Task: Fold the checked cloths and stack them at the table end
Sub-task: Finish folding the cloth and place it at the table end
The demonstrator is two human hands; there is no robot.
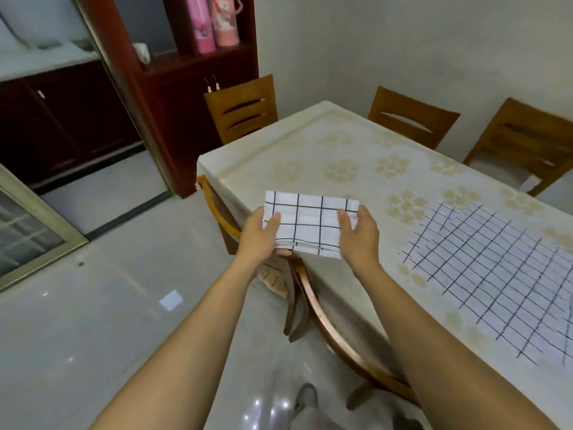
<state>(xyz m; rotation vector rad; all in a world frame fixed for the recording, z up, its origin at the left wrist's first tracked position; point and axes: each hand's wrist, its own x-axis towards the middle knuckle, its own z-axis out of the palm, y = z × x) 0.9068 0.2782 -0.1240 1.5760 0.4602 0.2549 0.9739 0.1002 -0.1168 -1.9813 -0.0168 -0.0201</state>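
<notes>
Holding folded checked cloth level between left hand and right hand, thumbs on top, above table near long edge. Long axis spans hand to hand. Far table end lies ahead, empty. Unfolded cloth flat at right.

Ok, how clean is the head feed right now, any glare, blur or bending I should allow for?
Head view: wide-angle bending curves the table edges; ceiling-light glare spots the glossy floor; the folded cloth in the left hand and right hand reads sharp; the flat cloth softens toward the frame edge.
</notes>
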